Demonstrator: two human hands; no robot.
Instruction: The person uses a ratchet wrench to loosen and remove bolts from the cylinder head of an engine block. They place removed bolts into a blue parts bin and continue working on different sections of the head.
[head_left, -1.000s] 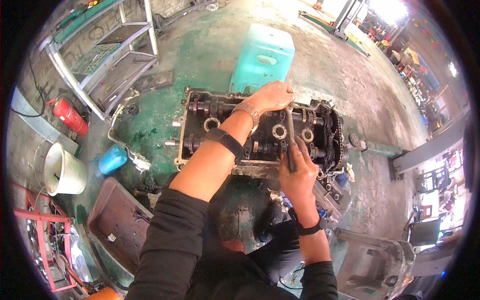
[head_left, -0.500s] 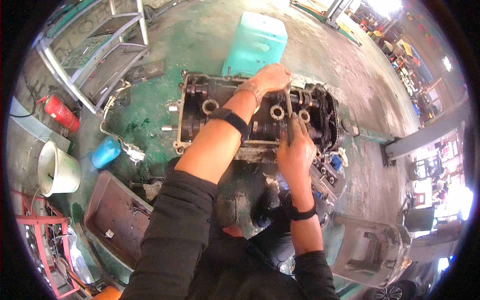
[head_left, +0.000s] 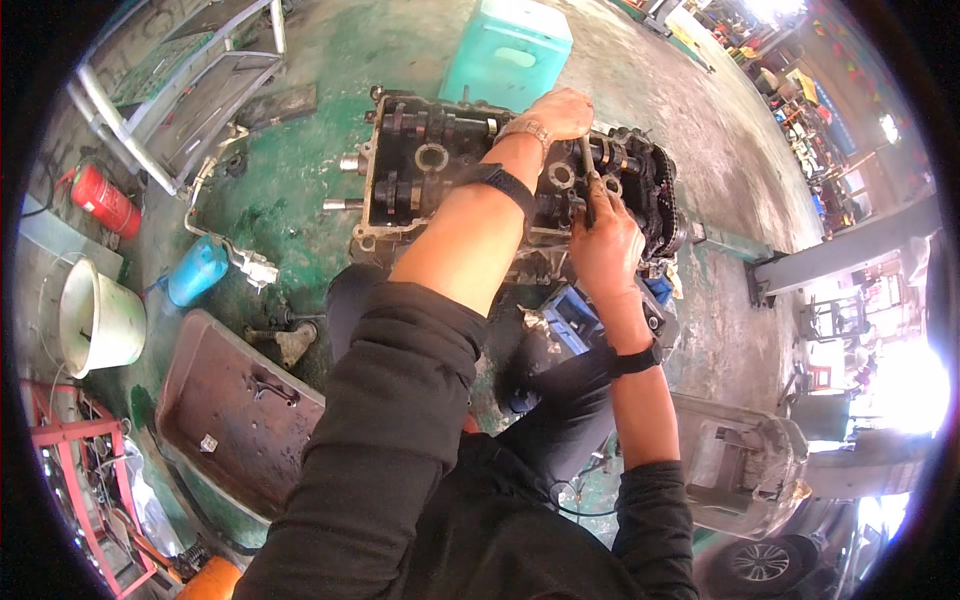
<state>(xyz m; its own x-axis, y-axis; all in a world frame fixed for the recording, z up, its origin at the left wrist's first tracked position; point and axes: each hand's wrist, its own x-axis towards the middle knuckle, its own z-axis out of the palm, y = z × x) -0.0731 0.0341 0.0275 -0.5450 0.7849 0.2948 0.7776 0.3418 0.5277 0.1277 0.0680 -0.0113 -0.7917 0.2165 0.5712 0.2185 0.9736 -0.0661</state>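
An engine cylinder head point(head_left: 395, 215), dark and oily with its camshafts bared, lies lengthwise in front of me. A timing chain point(head_left: 664, 200) runs at its right end. My left hand point(head_left: 560, 113) is closed in a fist over the far edge, around the upper end of a slim metal bar-like tool point(head_left: 587, 152). Nearer to me, my right hand point(head_left: 610, 245) wraps the tool's lower end above the right part of the cylinder head. My fingers hide both ends of the tool, so its exact kind does not show.
A turquoise plastic box point(head_left: 510, 50) stands beyond the engine. To the left are a brown tray point(head_left: 235, 425), a white bucket point(head_left: 100, 325), a blue canister point(head_left: 198, 270), a red fire extinguisher point(head_left: 105, 200) and a metal step stand point(head_left: 120, 120). A lift arm point(head_left: 730, 245) lies right.
The view has shifted, so the engine sits higher in the picture and more of my legs shows. Both hands keep their hold on the tool, which looks little changed in angle.
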